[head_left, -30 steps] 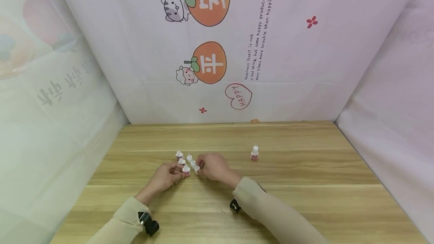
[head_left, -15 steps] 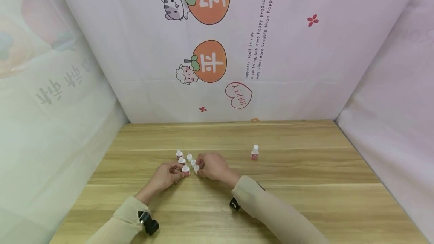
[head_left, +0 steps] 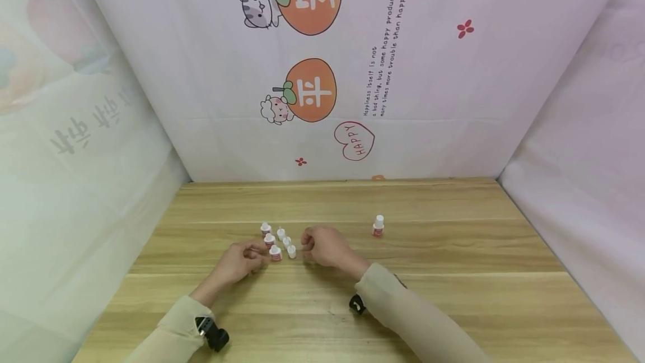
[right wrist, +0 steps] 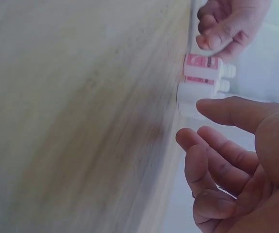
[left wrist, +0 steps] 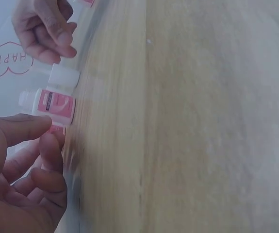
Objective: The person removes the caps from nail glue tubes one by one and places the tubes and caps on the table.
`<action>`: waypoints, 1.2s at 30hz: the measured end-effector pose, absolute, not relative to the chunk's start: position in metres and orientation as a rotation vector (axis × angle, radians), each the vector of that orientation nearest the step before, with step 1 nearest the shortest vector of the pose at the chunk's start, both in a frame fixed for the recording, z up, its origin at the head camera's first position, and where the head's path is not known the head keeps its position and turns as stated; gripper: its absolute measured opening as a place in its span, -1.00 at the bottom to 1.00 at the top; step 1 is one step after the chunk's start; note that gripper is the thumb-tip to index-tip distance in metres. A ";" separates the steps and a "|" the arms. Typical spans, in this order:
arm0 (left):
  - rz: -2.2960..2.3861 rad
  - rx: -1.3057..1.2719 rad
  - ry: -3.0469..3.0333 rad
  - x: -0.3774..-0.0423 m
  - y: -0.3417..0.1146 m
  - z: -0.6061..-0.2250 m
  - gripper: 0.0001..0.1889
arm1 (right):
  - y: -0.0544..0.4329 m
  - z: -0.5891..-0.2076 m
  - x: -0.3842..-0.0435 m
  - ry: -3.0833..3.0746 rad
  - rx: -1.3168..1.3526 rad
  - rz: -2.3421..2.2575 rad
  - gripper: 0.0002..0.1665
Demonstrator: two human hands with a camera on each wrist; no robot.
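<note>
Three small white bottles with pink labels stand uncapped in a slanting row, the front bottle (head_left: pixel 275 253) nearest me. Just right of them, three white caps make a matching row; the front cap (head_left: pixel 291 251) stands closest to my right hand. My left hand (head_left: pixel 238 262) is beside the front bottle, fingers loosely bent and holding nothing. In the left wrist view its fingertips overlap the lower part of a pink label (left wrist: pixel 57 129). My right hand (head_left: pixel 326 246) hovers right of the caps, thumb and fingers apart with nothing between them, as the right wrist view shows.
A capped bottle (head_left: pixel 378 226) with a pink label stands alone toward the right back. The wooden tabletop (head_left: pixel 433 262) meets a printed white cloth (head_left: pixel 413 144) behind, and pale cloth sides rise at left and right.
Both hands have let go and drawn apart: the left from the front bottle toward the left, the right from the front cap toward the right. Bottles and caps stay in their rows.
</note>
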State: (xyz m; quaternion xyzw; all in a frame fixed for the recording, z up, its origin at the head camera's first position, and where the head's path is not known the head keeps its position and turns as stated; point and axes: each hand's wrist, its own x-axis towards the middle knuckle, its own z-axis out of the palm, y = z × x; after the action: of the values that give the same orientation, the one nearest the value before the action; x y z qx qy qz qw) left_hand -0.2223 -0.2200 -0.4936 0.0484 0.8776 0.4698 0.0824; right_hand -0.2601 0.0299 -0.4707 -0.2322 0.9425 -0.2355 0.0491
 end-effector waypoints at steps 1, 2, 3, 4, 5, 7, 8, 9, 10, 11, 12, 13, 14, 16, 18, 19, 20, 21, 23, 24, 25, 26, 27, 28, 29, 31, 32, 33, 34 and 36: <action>1.400 0.129 2.621 -0.221 -0.221 -0.494 -0.70 | 0.032 -0.471 -0.260 2.869 -0.699 -0.725 -0.79; 1.400 0.122 2.620 -0.221 -0.223 -0.495 -0.70 | 0.035 -0.470 -0.259 2.867 -0.691 -0.735 -0.79; 1.393 0.126 2.616 -0.219 -0.224 -0.495 -0.70 | 0.037 -0.471 -0.259 2.865 -0.689 -0.743 -0.79; 1.387 0.131 2.611 -0.218 -0.225 -0.495 -0.71 | 0.039 -0.470 -0.259 2.864 -0.682 -0.746 -0.80; 1.383 0.131 2.604 -0.217 -0.226 -0.495 -0.71 | 0.042 -0.470 -0.258 2.860 -0.678 -0.755 -0.80; 1.377 0.130 2.591 -0.214 -0.226 -0.496 -0.71 | 0.045 -0.470 -0.257 2.859 -0.673 -0.767 -0.81; 1.373 0.136 2.587 -0.213 -0.225 -0.496 -0.70 | 0.047 -0.470 -0.257 2.859 -0.675 -0.772 -0.81; 1.368 0.135 2.579 -0.212 -0.225 -0.496 -0.70 | 0.049 -0.470 -0.257 2.859 -0.677 -0.774 -0.82; 1.372 0.132 2.569 -0.211 -0.225 -0.496 -0.70 | 0.050 -0.470 -0.256 2.858 -0.674 -0.777 -0.82; 1.373 0.131 2.560 -0.210 -0.224 -0.496 -0.70 | 0.052 -0.470 -0.256 2.853 -0.676 -0.788 -0.82; 1.374 0.135 2.554 -0.209 -0.223 -0.495 -0.70 | 0.054 -0.470 -0.256 2.854 -0.679 -0.790 -0.81; 1.377 0.140 2.545 -0.208 -0.223 -0.496 -0.71 | 0.055 -0.470 -0.256 2.852 -0.677 -0.795 -0.81; 1.378 0.148 2.537 -0.207 -0.222 -0.495 -0.71 | 0.057 -0.470 -0.256 2.848 -0.675 -0.803 -0.81; 1.387 0.166 2.524 -0.206 -0.221 -0.495 -0.73 | 0.060 -0.469 -0.256 2.838 -0.666 -0.820 -0.81; 1.398 0.186 2.517 -0.205 -0.220 -0.495 -0.74 | 0.063 -0.469 -0.255 2.834 -0.662 -0.828 -0.81; 1.406 0.191 2.514 -0.204 -0.219 -0.495 -0.75 | 0.064 -0.469 -0.255 2.832 -0.658 -0.832 -0.81; 1.411 0.194 2.512 -0.204 -0.217 -0.495 -0.76 | 0.066 -0.469 -0.255 2.831 -0.658 -0.837 -0.81; 1.412 0.195 2.513 -0.203 -0.216 -0.495 -0.77 | 0.067 -0.469 -0.255 2.833 -0.657 -0.836 -0.82; 1.412 0.195 2.509 -0.203 -0.214 -0.494 -0.78 | 0.070 -0.469 -0.255 2.839 -0.654 -0.832 -0.82; 1.409 0.195 2.507 -0.203 -0.213 -0.494 -0.78 | 0.071 -0.469 -0.255 2.841 -0.652 -0.831 -0.81; 1.409 0.195 2.503 -0.203 -0.211 -0.495 -0.79 | 0.073 -0.470 -0.254 2.844 -0.649 -0.826 -0.81; 1.407 0.197 2.501 -0.203 -0.210 -0.495 -0.79 | 0.074 -0.470 -0.254 2.846 -0.648 -0.823 -0.81; 1.407 0.199 2.498 -0.203 -0.209 -0.496 -0.79 | 0.075 -0.470 -0.254 2.848 -0.646 -0.819 -0.81; 1.410 0.201 2.492 -0.202 -0.207 -0.496 -0.80 | 0.076 -0.470 -0.254 2.849 -0.649 -0.818 -0.80; 1.409 0.201 2.492 -0.202 -0.206 -0.497 -0.80 | 0.078 -0.470 -0.254 2.849 -0.647 -0.813 -0.80; 1.406 0.206 2.494 -0.202 -0.203 -0.497 -0.81 | 0.080 -0.470 -0.253 2.850 -0.645 -0.813 -0.80; 1.404 0.207 2.495 -0.202 -0.201 -0.497 -0.82 | 0.082 -0.470 -0.253 2.853 -0.646 -0.812 -0.80; 1.401 0.207 2.497 -0.202 -0.199 -0.498 -0.82 | 0.083 -0.470 -0.253 2.855 -0.644 -0.816 -0.80; 1.395 0.208 2.500 -0.202 -0.197 -0.498 -0.82 | 0.084 -0.469 -0.253 2.858 -0.643 -0.817 -0.80; 1.384 0.217 2.506 -0.201 -0.194 -0.498 -0.82 | 0.087 -0.470 -0.253 2.864 -0.639 -0.817 -0.80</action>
State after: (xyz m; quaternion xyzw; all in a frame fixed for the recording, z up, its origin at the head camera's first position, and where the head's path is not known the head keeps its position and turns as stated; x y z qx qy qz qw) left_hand -0.2012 -0.1936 -0.4976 0.0749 0.8649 0.4777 0.1346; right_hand -0.2532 0.0865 -0.4695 -0.2095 0.9392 -0.2679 0.0477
